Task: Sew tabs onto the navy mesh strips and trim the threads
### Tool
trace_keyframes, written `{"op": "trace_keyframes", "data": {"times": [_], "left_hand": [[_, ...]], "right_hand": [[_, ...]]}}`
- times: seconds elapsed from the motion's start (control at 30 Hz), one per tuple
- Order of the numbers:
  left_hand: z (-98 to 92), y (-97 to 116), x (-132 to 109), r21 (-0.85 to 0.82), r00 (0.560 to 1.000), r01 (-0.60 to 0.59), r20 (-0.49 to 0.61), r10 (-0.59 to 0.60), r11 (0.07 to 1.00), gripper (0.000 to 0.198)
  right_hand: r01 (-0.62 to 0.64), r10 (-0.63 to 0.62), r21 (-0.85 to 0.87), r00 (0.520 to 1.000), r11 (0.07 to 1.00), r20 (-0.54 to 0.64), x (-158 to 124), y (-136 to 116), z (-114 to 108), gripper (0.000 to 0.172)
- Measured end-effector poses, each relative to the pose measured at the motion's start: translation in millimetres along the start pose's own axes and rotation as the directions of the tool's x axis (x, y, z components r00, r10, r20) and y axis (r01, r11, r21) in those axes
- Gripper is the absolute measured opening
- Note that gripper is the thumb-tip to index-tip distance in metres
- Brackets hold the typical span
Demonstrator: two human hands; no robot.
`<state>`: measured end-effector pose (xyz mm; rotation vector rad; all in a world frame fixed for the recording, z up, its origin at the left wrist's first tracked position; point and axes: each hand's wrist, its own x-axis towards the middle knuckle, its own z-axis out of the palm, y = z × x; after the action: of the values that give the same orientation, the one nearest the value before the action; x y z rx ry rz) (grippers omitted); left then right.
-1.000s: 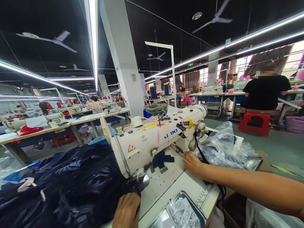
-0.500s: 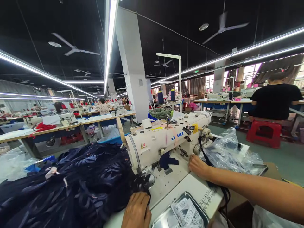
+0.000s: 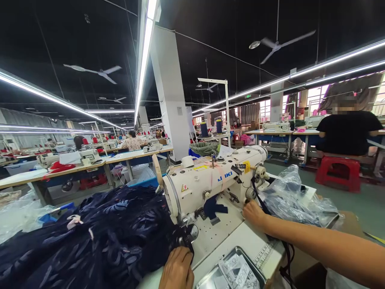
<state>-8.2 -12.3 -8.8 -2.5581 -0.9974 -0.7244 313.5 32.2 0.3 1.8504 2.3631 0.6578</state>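
Observation:
A white JUKI sewing machine (image 3: pixel 207 180) stands in front of me, its needle end to the left. My left hand (image 3: pixel 177 268) is closed at the edge of a dark navy fabric pile (image 3: pixel 120 241), just in front of the needle area; its fingertips are partly hidden against the cloth. My right hand (image 3: pixel 255 214) is closed beside the foot of the machine's column, on the bed. Whatever its fingers hold, if anything, is hidden. Between the hands, a navy fabric scrap (image 3: pixel 215 208) lies on the machine bed under the arm.
A metal tray (image 3: pixel 261 277) of printed white labels (image 3: pixel 240 273) sits at the front edge. Clear plastic bags (image 3: pixel 296 194) and a dark hanging strap (image 3: pixel 288 257) are at the right. Behind stand thread cones (image 3: pixel 204 129), a pillar, and a seated person (image 3: pixel 350 128) on a red stool.
The view has shifted slightly, so the machine appears a little lower and to the right. Both hands keep nearly the same places relative to the machine.

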Motion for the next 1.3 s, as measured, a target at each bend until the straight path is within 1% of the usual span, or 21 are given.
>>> {"op": "trace_keyframes", "data": {"times": [0.17,0.23,0.3,0.4,0.47,0.6,0.7,0.8,0.87,0.97,1.1,1.23,1.3], "left_hand": [[0.9,-2.3,-0.3,0.019,1.000,-0.029,0.011,0.029,0.999,0.036],[1.9,-3.2,-1.6,0.033,0.999,-0.043,0.012,0.043,0.999,0.036],[2.3,-3.0,-2.8,0.043,0.999,-0.046,0.012,0.046,0.998,0.036],[0.3,-0.2,-3.2,0.041,0.999,-0.042,0.031,0.040,0.998,0.037],[-2.6,3.1,-2.5,0.028,0.998,-0.024,0.061,0.022,0.999,0.039],[-9.8,12.0,0.4,-0.012,0.989,0.067,0.131,-0.065,0.998,0.040],[-14.4,18.4,2.9,-0.022,0.972,0.153,0.184,-0.147,0.988,0.040],[-17.1,22.6,4.4,-0.015,0.952,0.192,0.246,-0.183,0.981,0.040],[-17.6,24.4,4.4,-0.004,0.947,0.186,0.268,-0.178,0.983,0.041],[-16.3,26.1,2.9,0.007,0.951,0.164,0.264,-0.160,0.986,0.044],[-13.1,27.3,1.2,0.000,0.950,0.143,0.282,-0.138,0.990,0.048],[-10.2,28.6,1.5,0.045,0.943,0.116,0.310,-0.125,0.992,0.048],[-8.6,29.7,1.2,0.076,0.943,0.094,0.312,-0.114,0.993,0.046]], "right_hand": [[-0.040,0.038,0.029,0.997,0.999,0.070,-2.3,7.8,-16.7,0.021],[-0.044,0.040,0.052,0.996,0.998,0.075,-6.8,6.4,-27.3,0.022],[-0.030,0.024,0.088,0.998,0.996,0.066,-11.1,0.0,-40.1,0.024],[0.037,-0.048,0.183,0.997,0.982,0.055,-11.9,-20.3,-60.9,0.027],[0.100,-0.124,0.276,0.990,0.956,0.070,-5.9,-39.0,-72.8,0.024],[0.214,-0.304,0.460,0.944,0.862,0.130,18.7,-76.3,-84.8,0.016],[0.249,-0.369,0.534,0.920,0.808,0.129,35.9,-92.4,-84.0,0.020],[0.249,-0.353,0.547,0.931,0.799,0.091,42.6,-94.7,-78.6,0.022],[0.243,-0.320,0.548,0.946,0.800,0.048,40.6,-92.8,-74.0,0.022],[0.261,-0.298,0.564,0.954,0.784,-0.027,31.8,-93.1,-66.5,0.017],[0.326,-0.325,0.591,0.939,0.738,-0.112,23.9,-101.4,-55.4,0.011],[0.390,-0.357,0.608,0.916,0.692,-0.183,29.5,-109.8,-47.8,0.005],[0.423,-0.371,0.601,0.903,0.678,-0.216,33.9,-114.2,-45.9,0.006]]}}
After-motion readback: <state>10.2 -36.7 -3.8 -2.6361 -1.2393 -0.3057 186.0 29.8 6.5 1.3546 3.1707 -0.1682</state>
